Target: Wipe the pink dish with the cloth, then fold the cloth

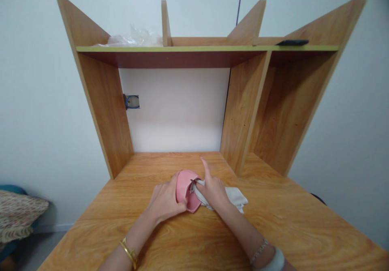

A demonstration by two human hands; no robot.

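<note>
A pink bowl (184, 183) with an angular rim is tipped on its side above the wooden desk, its opening turned toward the right. My left hand (165, 198) is closed around the bowl from the left, with the thumb at the lower rim. At the bowl's mouth, my right hand (212, 188) grips a light grey cloth (236, 197), one finger pointing up and away. Part of the cloth reaches into the opening, and the rest trails to the right under my wrist. A small dark detail shows at the rim; I cannot make out what it is.
The wooden desk (146, 238) carries a shelf unit (243, 113) at its back. On the upper shelf lie a clear plastic bag (136, 38) and a flat black object (292, 42). An open wall socket box (132, 101) shows blue wire. A patterned cloth (21, 210) is at far left.
</note>
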